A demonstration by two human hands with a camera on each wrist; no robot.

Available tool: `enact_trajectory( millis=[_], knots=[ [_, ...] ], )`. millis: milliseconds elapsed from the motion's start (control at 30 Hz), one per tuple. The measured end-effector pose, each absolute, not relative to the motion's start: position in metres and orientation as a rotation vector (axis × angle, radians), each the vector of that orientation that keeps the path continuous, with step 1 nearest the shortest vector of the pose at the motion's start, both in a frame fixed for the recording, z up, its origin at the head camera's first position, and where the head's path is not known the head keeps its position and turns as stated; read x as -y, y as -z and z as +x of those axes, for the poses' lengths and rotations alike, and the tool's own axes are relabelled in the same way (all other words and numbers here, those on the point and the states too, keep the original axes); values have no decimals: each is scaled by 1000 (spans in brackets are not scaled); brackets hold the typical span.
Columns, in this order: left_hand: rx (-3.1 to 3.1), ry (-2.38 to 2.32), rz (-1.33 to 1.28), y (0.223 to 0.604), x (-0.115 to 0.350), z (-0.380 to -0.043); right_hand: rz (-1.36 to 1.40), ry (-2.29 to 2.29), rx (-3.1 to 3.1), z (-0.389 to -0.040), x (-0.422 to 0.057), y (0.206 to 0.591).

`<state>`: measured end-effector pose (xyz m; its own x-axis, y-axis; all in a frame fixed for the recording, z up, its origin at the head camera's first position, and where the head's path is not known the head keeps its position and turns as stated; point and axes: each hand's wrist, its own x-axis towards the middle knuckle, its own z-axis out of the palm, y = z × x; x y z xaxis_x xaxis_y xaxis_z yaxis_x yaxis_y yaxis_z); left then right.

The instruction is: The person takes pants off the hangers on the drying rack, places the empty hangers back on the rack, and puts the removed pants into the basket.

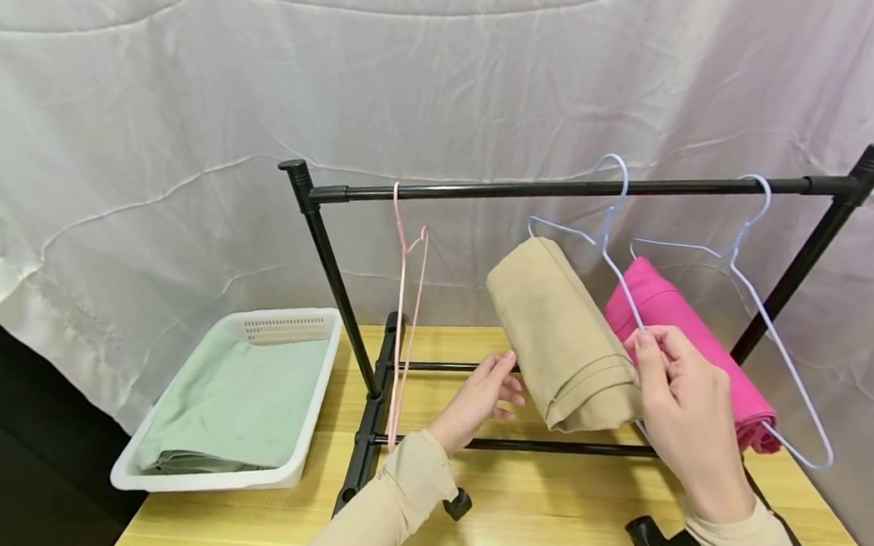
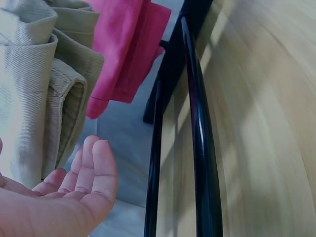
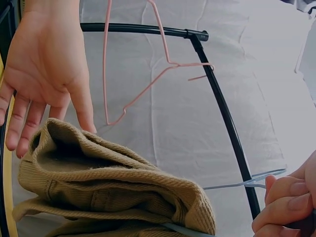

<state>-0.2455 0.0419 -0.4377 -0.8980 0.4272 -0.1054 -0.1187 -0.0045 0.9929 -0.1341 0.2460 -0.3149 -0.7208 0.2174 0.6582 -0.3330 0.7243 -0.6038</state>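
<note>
Khaki folded trousers (image 1: 564, 339) drape over a light blue hanger (image 1: 620, 280) that hooks on the black rack's top bar. My right hand (image 1: 687, 414) pinches the sloping wire of this hanger, beside the trousers' right edge. Left of the cloth is my left hand (image 1: 478, 397), its fingers extended and palm turned toward the trousers. In the left wrist view those fingers (image 2: 101, 168) hold nothing; whether they touch the fabric I cannot tell. Behind to the right, bright pink folded cloth (image 1: 695, 347) hangs over a second blue hanger (image 1: 779, 327).
A bare pink hanger (image 1: 400, 321) hangs near the left end of the rack (image 1: 480, 190). Left of the rack, a white basket (image 1: 316, 408) holds pale green folded cloth (image 1: 249, 403). The rack stands on a wooden table (image 1: 536, 500), with a grey curtain (image 1: 448, 98) behind.
</note>
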Motion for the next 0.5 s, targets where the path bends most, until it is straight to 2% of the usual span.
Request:
enact_trajectory(
  millis=[500],
  knots=[
    [-1796,-1986,279,438,-47,-243,106,-1008,2217,-116,-243,323]
  ],
)
